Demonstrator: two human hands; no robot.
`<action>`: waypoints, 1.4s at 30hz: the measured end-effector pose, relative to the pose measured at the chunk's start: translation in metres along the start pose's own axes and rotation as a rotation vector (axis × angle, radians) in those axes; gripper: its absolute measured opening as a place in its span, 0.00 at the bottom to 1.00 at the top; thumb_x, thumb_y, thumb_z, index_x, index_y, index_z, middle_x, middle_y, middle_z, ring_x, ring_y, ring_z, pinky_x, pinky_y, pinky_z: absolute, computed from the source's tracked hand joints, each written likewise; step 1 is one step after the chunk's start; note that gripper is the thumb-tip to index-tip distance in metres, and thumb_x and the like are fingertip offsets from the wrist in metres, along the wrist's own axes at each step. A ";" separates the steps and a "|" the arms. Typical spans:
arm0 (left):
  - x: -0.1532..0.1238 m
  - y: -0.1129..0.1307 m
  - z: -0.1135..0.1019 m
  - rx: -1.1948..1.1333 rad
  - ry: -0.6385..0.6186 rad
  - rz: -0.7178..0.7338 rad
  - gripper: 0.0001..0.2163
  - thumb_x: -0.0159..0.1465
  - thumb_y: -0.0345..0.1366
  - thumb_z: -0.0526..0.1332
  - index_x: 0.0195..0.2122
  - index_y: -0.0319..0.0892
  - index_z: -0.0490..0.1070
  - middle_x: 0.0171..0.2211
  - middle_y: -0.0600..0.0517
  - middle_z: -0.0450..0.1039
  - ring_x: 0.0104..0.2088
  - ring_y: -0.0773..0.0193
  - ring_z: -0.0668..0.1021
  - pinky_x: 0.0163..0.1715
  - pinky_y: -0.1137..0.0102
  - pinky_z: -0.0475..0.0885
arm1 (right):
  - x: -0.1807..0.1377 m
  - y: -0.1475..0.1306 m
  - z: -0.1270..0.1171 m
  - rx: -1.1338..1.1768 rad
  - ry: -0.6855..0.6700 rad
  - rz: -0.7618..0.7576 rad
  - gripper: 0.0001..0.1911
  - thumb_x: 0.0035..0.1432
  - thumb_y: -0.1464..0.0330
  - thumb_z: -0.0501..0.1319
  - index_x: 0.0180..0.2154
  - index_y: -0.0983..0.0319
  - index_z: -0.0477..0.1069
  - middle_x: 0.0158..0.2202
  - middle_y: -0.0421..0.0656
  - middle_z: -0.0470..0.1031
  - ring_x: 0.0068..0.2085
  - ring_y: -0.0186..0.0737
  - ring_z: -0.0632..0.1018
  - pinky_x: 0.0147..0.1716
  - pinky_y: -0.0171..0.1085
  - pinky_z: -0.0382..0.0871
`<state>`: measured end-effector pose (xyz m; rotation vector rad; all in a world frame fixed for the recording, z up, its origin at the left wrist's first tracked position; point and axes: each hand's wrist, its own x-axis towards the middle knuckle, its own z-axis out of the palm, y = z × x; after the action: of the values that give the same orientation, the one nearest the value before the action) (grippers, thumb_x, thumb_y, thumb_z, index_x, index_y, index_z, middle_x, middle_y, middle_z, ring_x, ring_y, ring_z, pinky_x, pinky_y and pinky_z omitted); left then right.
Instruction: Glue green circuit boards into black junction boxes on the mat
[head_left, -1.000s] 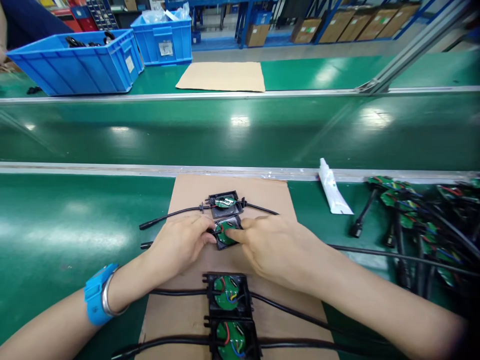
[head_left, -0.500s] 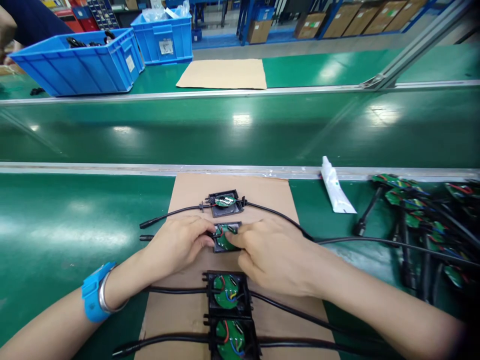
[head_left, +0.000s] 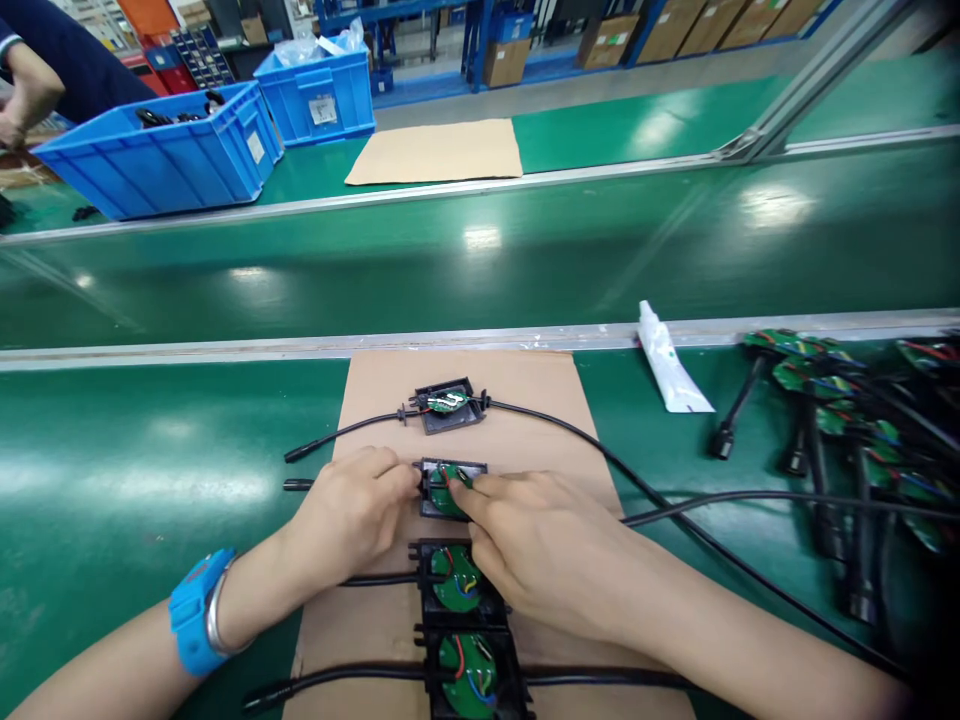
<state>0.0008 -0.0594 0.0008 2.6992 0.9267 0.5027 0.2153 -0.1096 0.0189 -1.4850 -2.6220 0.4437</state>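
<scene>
My left hand (head_left: 356,510) is closed on the short black cable (head_left: 298,485) at the left edge of a small black plastic case (head_left: 426,508). In that case sits a green round circuit board (head_left: 444,497), with my right hand (head_left: 540,535) closed about its right side and a fingertip pressed on the board. My right hand hides the case's right edge. Beyond it lies another open case (head_left: 450,423) with a tilted board (head_left: 448,402) and a cable at each end. Two more cases with wired boards (head_left: 454,580) (head_left: 468,675) lie nearer me, touching each other.
Cardboard (head_left: 525,372) lies under the cases on the green bench. At the right are a white tube (head_left: 667,362) and a pile of wired boards (head_left: 832,400). Long cables cross the right side. Blue bins (head_left: 161,155) stand across the bench, near another person's arm (head_left: 34,85).
The case between my hands sits slightly closer to the nearer cases. My right hand has shifted a little toward me, and its cable has moved on the right. The view has tilted slightly.
</scene>
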 end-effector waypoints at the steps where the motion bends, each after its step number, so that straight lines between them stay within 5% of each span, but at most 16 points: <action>1: -0.001 0.001 0.002 0.087 0.002 0.033 0.12 0.68 0.28 0.49 0.34 0.40 0.72 0.27 0.51 0.71 0.27 0.64 0.73 0.26 0.71 0.70 | 0.000 0.000 0.000 0.005 0.002 0.003 0.15 0.56 0.72 0.55 0.42 0.67 0.75 0.31 0.47 0.78 0.32 0.43 0.78 0.31 0.39 0.66; 9: 0.002 0.013 0.004 0.508 -0.264 0.270 0.07 0.59 0.22 0.54 0.33 0.38 0.69 0.31 0.47 0.72 0.29 0.57 0.73 0.24 0.65 0.71 | 0.003 -0.003 -0.005 -0.024 -0.034 -0.040 0.14 0.55 0.74 0.53 0.39 0.66 0.76 0.28 0.46 0.77 0.29 0.44 0.78 0.28 0.40 0.63; 12: 0.003 0.010 -0.003 0.415 -0.284 0.229 0.09 0.60 0.23 0.54 0.39 0.37 0.71 0.33 0.47 0.73 0.31 0.57 0.74 0.29 0.64 0.73 | 0.004 -0.006 -0.007 -0.037 -0.064 0.000 0.15 0.55 0.73 0.53 0.39 0.67 0.76 0.30 0.47 0.78 0.30 0.45 0.78 0.29 0.40 0.64; 17: 0.002 0.012 -0.004 0.128 -0.078 0.133 0.11 0.67 0.29 0.52 0.48 0.35 0.69 0.43 0.44 0.73 0.40 0.57 0.75 0.41 0.62 0.74 | 0.000 -0.001 -0.014 0.096 -0.123 0.024 0.17 0.54 0.72 0.53 0.44 0.66 0.74 0.36 0.49 0.78 0.36 0.47 0.79 0.34 0.40 0.66; 23: 0.008 0.018 -0.001 0.070 -0.217 0.165 0.11 0.68 0.29 0.51 0.44 0.35 0.72 0.39 0.44 0.73 0.41 0.55 0.74 0.43 0.59 0.72 | -0.016 0.008 -0.025 0.217 -0.176 0.160 0.20 0.55 0.73 0.54 0.51 0.64 0.63 0.35 0.46 0.75 0.37 0.45 0.77 0.34 0.39 0.65; 29: 0.011 0.009 0.005 -0.098 -0.207 0.258 0.09 0.67 0.29 0.54 0.44 0.38 0.72 0.45 0.48 0.73 0.44 0.58 0.74 0.48 0.62 0.69 | -0.026 0.003 -0.010 0.130 -0.046 0.172 0.05 0.58 0.74 0.52 0.38 0.62 0.63 0.32 0.44 0.71 0.31 0.41 0.74 0.30 0.37 0.62; 37: 0.007 0.009 0.017 -0.103 -0.240 0.241 0.09 0.65 0.26 0.53 0.41 0.38 0.71 0.44 0.48 0.73 0.42 0.58 0.74 0.47 0.63 0.68 | -0.026 0.013 0.027 -0.088 0.298 0.027 0.10 0.61 0.76 0.48 0.28 0.61 0.60 0.27 0.43 0.65 0.28 0.39 0.68 0.26 0.37 0.58; 42: 0.010 0.012 0.012 -0.050 -0.303 0.202 0.09 0.64 0.26 0.53 0.43 0.39 0.69 0.42 0.48 0.73 0.42 0.57 0.73 0.46 0.62 0.68 | -0.027 0.025 0.028 0.154 0.189 0.090 0.10 0.63 0.75 0.46 0.29 0.60 0.57 0.27 0.40 0.63 0.27 0.35 0.67 0.27 0.34 0.59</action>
<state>0.0196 -0.0638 -0.0041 2.7340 0.5586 0.1426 0.2436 -0.1259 -0.0132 -1.5193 -2.3288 0.4761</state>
